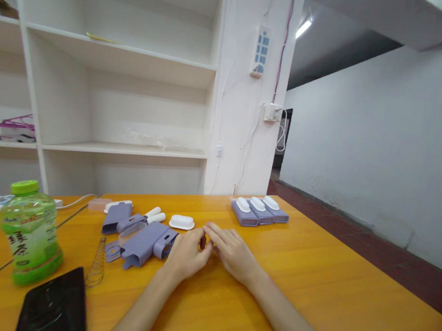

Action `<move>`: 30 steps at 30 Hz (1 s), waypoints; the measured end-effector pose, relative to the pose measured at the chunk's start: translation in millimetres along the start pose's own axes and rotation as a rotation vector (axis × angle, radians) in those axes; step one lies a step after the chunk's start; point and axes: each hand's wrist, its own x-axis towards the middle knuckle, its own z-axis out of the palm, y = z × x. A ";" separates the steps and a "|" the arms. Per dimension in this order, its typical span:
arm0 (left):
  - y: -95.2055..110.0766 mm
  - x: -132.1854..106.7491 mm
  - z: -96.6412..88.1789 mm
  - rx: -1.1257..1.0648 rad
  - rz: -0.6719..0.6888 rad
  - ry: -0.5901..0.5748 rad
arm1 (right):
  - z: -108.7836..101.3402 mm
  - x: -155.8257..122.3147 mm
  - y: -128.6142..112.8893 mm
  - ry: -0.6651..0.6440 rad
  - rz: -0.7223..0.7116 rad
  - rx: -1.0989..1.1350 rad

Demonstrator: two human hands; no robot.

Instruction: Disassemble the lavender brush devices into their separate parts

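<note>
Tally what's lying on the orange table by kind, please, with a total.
Finished purple-and-white units in a row: 3
Loose purple housings: about 4, overlapping, so unsure
Loose white caps or rods: about 4
Wire spring: 1
Green bottle: 1
Black phone: 1
Small dark part between both hands: 1
Total: about 15

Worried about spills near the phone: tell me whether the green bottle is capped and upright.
Capped and upright: the green bottle stands on the table with its green lid on top.

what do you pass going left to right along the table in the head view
green bottle → black phone → wire spring → left hand → right hand → three purple cases
</note>
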 end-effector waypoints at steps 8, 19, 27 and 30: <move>2.8 -3.9 -5.9 0.026 0.047 -0.031 | 2.7 -4.5 5.6 0.060 0.162 0.036; -1.4 -1.4 -10.5 0.149 0.047 0.051 | 12.1 -11.0 0.6 -0.032 0.341 0.361; 40.6 -12.5 6.0 0.041 0.212 -0.058 | 16.1 -13.2 21.2 0.183 0.455 0.409; 45.8 -14.8 17.7 0.034 0.224 -0.106 | 9.6 -18.0 38.0 0.290 0.529 0.300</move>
